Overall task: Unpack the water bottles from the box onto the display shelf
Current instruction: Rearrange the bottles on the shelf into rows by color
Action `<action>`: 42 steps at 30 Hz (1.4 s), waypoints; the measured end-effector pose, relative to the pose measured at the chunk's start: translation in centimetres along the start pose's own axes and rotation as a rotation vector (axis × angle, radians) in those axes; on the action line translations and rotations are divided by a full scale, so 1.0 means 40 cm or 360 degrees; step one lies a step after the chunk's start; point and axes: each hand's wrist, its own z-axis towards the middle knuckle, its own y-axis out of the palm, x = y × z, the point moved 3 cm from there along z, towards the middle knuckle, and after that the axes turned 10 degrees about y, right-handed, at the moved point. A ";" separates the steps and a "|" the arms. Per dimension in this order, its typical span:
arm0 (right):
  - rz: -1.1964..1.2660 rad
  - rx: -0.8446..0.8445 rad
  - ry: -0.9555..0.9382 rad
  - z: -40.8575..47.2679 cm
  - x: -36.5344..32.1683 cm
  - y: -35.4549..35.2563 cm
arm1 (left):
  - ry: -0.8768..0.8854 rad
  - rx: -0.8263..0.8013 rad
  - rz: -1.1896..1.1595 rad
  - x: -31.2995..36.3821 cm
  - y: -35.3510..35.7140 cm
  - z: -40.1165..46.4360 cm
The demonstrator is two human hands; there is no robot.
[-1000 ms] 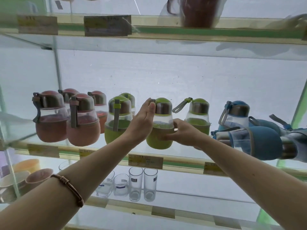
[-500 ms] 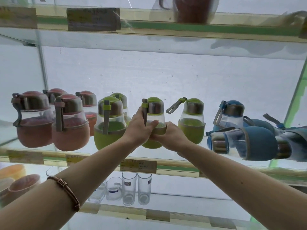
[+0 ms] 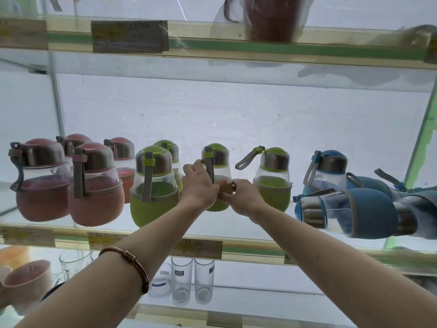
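Both hands meet on one green bottle (image 3: 216, 162) that stands upright on the glass shelf (image 3: 236, 223), in the middle of the row. The left hand (image 3: 198, 185) grips the bottle's left side, fingers curled round the body just below the metal collar, beside the grey strap (image 3: 209, 169) that hangs down from the cap. The right hand (image 3: 241, 197) grips the lower right side, its fingers wrapped over the green sleeve and touching the left hand's fingers in front of the bottle. A copper bracelet (image 3: 131, 263) sits on the left forearm.

Just left of the held bottle stand two more green bottles (image 3: 153, 185), one behind the other, and further left a group of pink bottles (image 3: 94, 185). Another green bottle (image 3: 273, 181) stands just right of the right hand, its strap sticking out to the left. Past it a blue bottle (image 3: 327, 171) stands upright, and other blue bottles lie on their sides (image 3: 350, 211) at the right end of the shelf.

The hands cover most of the held bottle's lower half, so its base and its contact with the shelf cannot be made out. The price labels (image 3: 198, 248) on the shelf edge are too blurred to read. The box is not in view. On the shelf below, clear drinking glasses (image 3: 182, 280) show partly behind the left forearm
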 end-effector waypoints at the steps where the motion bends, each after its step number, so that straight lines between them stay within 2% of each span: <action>1: -0.0011 -0.0012 -0.0003 0.002 0.002 -0.004 | 0.0002 -0.0005 0.0034 -0.001 0.001 0.004; 7: -0.0004 -0.0055 -0.0041 0.017 0.011 -0.013 | -0.0039 -0.0116 -0.0027 0.007 -0.003 0.028; 14: -0.0087 -0.0011 -0.0015 0.002 0.001 -0.012 | -0.0053 -0.0121 -0.0053 0.012 -0.007 0.021; 22: -0.0345 0.0121 -0.0021 -0.066 -0.009 -0.041 | 0.0001 0.0021 -0.0144 0.032 -0.037 0.018; 25: -0.0336 0.0056 -0.0051 -0.100 -0.012 -0.054 | 0.0131 0.0138 -0.0187 0.067 -0.055 0.010; 28: -0.0290 0.0032 -0.0087 -0.132 -0.008 -0.089 | 0.0453 0.0207 -0.0070 0.115 -0.068 -0.016; 33: -0.0300 0.0165 -0.0136 -0.157 0.004 -0.182 | 0.0708 0.0046 -0.0010 0.180 -0.050 -0.030; 42: -0.0395 0.0292 -0.0094 -0.153 0.035 -0.284 | 0.0671 -0.0257 -0.0060 0.252 0.032 0.040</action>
